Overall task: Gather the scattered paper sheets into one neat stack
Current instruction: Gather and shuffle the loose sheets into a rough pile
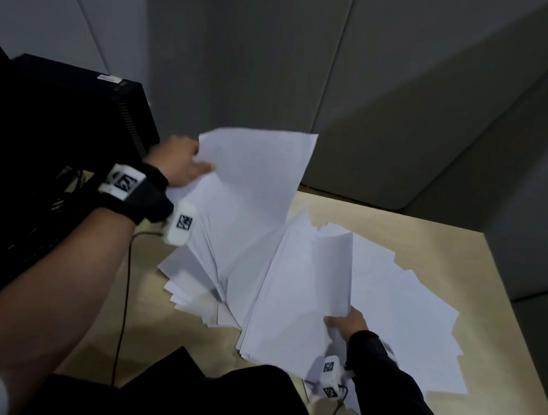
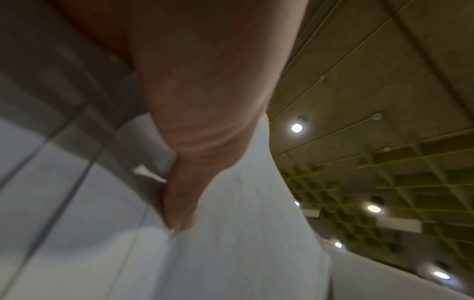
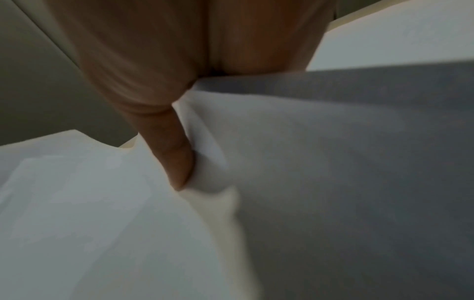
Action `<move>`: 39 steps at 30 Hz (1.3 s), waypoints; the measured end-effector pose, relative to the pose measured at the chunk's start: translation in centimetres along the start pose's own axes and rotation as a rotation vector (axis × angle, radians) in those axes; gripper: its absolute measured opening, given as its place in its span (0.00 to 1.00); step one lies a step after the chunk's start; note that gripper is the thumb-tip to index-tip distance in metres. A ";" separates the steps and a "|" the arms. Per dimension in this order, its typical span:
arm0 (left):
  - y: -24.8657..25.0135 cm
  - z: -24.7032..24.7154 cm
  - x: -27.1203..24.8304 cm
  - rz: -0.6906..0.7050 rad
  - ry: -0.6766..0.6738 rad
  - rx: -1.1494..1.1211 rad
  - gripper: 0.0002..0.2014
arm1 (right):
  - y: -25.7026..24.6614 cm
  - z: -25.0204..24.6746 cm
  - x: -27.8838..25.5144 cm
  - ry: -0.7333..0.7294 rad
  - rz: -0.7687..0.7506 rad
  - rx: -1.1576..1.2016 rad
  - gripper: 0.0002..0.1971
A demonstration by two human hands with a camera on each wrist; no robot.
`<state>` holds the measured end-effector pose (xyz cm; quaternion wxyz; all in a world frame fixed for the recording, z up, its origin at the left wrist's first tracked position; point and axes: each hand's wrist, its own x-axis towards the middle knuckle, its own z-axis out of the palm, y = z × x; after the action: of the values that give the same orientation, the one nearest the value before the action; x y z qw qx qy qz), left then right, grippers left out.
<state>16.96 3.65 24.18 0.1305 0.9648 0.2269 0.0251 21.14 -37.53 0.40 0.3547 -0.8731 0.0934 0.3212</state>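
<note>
Many white paper sheets (image 1: 265, 253) lie fanned and overlapping across the beige table (image 1: 421, 225). My left hand (image 1: 187, 164) is raised at the left and pinches the edge of a lifted bundle of sheets (image 1: 252, 172) that hangs down to the pile. In the left wrist view the thumb (image 2: 179, 203) presses the paper (image 2: 243, 243). My right hand (image 1: 346, 324) grips the near edge of another raised batch (image 1: 307, 289). Its thumb (image 3: 177, 154) lies on top of the sheets (image 3: 333, 162). More loose sheets (image 1: 412, 305) spread to the right.
A black computer case (image 1: 67, 116) stands at the left edge of the table, with cables (image 1: 125, 279) trailing down beside it. Grey partition panels (image 1: 364, 86) close the back and right sides. A dark object (image 1: 167, 368) sits at the near edge.
</note>
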 end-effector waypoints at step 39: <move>8.1 27.6 -10.4 -0.307 -0.632 -0.253 0.31 | 2.3 -1.2 0.0 -0.159 0.036 0.162 0.24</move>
<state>14.07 -14.59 -0.20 0.3146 0.8560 0.3126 -0.2659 20.88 -40.04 -0.24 0.4245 -0.8116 0.1061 0.3872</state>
